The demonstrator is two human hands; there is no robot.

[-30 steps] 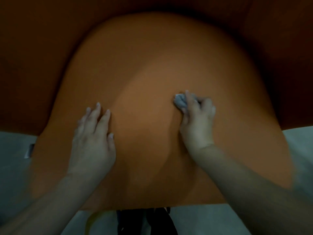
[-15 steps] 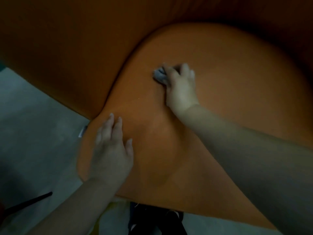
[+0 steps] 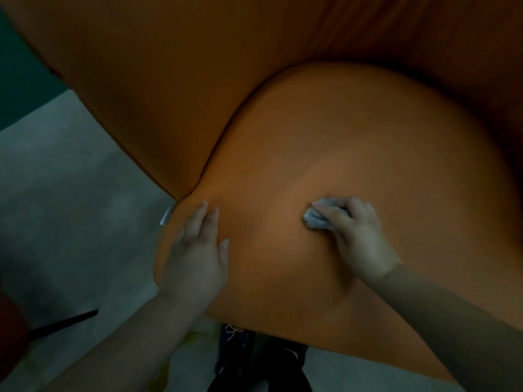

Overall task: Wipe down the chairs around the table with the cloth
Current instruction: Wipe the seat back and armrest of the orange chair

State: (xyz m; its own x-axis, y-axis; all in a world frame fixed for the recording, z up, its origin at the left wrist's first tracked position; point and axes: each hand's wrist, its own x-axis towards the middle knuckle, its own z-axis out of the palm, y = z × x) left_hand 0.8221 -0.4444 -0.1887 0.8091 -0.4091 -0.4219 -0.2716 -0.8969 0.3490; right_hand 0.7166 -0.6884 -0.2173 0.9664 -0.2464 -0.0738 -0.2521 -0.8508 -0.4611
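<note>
My right hand (image 3: 355,236) is pinching the bunched cloth (image 3: 315,220) against the orange chair seat (image 3: 368,142) while my left hand (image 3: 195,256) is lying flat, fingers straight.

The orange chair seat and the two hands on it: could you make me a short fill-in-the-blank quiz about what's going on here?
1. The small grey crumpled cloth is held by the ___ hand.
2. The left hand rests with straight fingers on the smooth orange padded chair seat and holds ___.
3. The right hand presses the cloth against the ___.

Missing words: right; nothing; seat
</note>
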